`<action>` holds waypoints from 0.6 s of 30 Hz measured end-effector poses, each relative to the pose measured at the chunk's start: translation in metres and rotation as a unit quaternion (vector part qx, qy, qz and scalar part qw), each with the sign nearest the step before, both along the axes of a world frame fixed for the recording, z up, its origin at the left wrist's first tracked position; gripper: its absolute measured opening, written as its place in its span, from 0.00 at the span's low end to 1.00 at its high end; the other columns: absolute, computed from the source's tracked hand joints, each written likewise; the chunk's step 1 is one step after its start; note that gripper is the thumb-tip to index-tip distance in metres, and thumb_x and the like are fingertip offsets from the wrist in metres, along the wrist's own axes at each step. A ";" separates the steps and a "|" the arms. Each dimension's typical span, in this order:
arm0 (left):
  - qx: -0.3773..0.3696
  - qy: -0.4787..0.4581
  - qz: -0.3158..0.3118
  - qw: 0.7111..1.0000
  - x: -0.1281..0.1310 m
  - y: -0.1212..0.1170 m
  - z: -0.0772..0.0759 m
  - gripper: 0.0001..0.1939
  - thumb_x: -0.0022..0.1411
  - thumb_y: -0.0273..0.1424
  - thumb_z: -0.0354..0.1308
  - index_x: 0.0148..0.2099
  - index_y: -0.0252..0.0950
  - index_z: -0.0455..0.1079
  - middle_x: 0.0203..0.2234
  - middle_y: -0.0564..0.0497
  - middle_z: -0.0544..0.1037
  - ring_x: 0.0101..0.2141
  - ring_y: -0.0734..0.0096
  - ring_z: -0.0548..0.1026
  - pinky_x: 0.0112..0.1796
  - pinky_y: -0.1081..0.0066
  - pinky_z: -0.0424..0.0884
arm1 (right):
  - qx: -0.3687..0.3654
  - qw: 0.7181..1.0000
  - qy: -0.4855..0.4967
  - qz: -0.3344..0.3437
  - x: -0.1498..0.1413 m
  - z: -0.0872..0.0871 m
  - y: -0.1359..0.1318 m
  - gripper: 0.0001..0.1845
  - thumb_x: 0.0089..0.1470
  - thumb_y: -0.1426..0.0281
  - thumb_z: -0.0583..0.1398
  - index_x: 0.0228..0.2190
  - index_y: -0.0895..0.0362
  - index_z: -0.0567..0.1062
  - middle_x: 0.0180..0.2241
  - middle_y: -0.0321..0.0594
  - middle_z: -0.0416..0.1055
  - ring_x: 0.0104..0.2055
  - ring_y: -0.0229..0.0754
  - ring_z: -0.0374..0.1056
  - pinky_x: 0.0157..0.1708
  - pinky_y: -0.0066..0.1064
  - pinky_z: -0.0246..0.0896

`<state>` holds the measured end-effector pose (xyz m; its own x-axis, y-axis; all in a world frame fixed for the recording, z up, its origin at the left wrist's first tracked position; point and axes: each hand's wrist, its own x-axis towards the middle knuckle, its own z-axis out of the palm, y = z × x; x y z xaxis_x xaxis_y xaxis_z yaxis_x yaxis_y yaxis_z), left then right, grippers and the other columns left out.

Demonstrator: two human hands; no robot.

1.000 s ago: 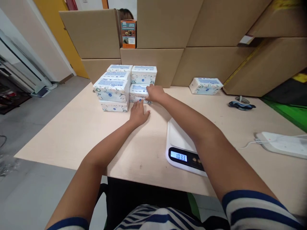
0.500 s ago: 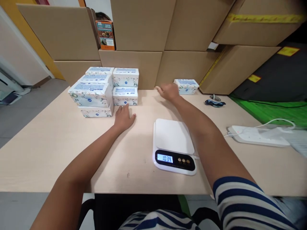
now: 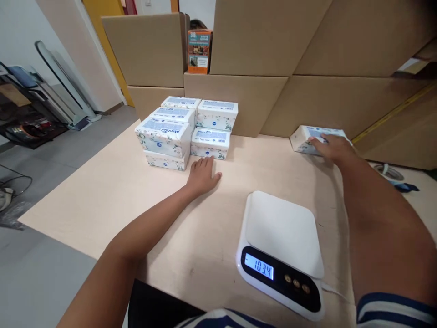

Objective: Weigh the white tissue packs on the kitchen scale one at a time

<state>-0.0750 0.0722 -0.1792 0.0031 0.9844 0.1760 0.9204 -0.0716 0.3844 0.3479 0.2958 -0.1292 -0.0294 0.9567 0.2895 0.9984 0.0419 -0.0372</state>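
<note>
My right hand point(image 3: 332, 148) reaches to the back of the table and grips a lone white pack of tissues point(image 3: 301, 140), fingers over its top and thumb at its front. Flat on the table lies my left hand point(image 3: 204, 177), open with nothing in it, its fingertips at the foot of the front right pack point(image 3: 209, 143) in a stack. This stack of several tissue packs point(image 3: 164, 134) stands two high at the left. Between my forearms sits a white kitchen scale point(image 3: 282, 232) with a bare plate, its lit display reading 103.4.
Large cardboard boxes point(image 3: 252, 36) form a wall behind the table point(image 3: 102, 191). An orange printed box point(image 3: 200, 51) stands in a gap among them. A roll of tape point(image 3: 389, 172) and a dark blue item point(image 3: 405, 187) lie at the right, beyond my right arm.
My right hand has moved from beside the lone tissue pack onto it and taken hold. My left hand stays beside the stack. The view has turned left and come closer to the scale.
</note>
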 end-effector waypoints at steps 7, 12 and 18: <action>0.008 0.026 -0.008 1.000 -0.003 0.008 0.011 0.41 0.75 0.41 0.57 0.82 0.24 0.57 0.75 0.27 0.70 0.76 0.35 0.67 0.77 0.41 0.62 | -0.116 0.993 -0.029 0.021 -0.011 0.015 -0.060 0.46 0.72 0.47 0.56 0.78 0.64 0.67 0.77 0.68 0.64 0.78 0.68 0.62 0.72 0.54 0.60; 0.023 0.005 -0.035 0.999 -0.006 0.010 0.013 0.42 0.75 0.41 0.56 0.82 0.22 0.57 0.74 0.26 0.72 0.75 0.32 0.68 0.77 0.40 0.62 | -0.109 0.987 -0.077 0.085 -0.041 0.020 -0.130 0.51 0.64 0.43 0.62 0.79 0.54 0.65 0.76 0.61 0.67 0.78 0.71 0.62 0.78 0.68 0.47; 0.051 -0.037 -0.058 0.996 -0.010 0.005 0.012 0.41 0.74 0.40 0.56 0.82 0.27 0.58 0.74 0.28 0.72 0.76 0.35 0.67 0.76 0.39 0.63 | -0.111 0.963 -0.154 0.193 -0.073 0.046 -0.179 0.40 0.62 0.48 0.66 0.70 0.50 0.78 0.67 0.56 0.77 0.71 0.67 0.70 0.80 0.74 0.37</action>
<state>-0.0853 0.0773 -0.1670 0.0989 0.9553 0.2787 0.8734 -0.2176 0.4357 0.2746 0.1171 -0.0837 -0.4461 0.8950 0.0000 0.8754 0.4363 0.2081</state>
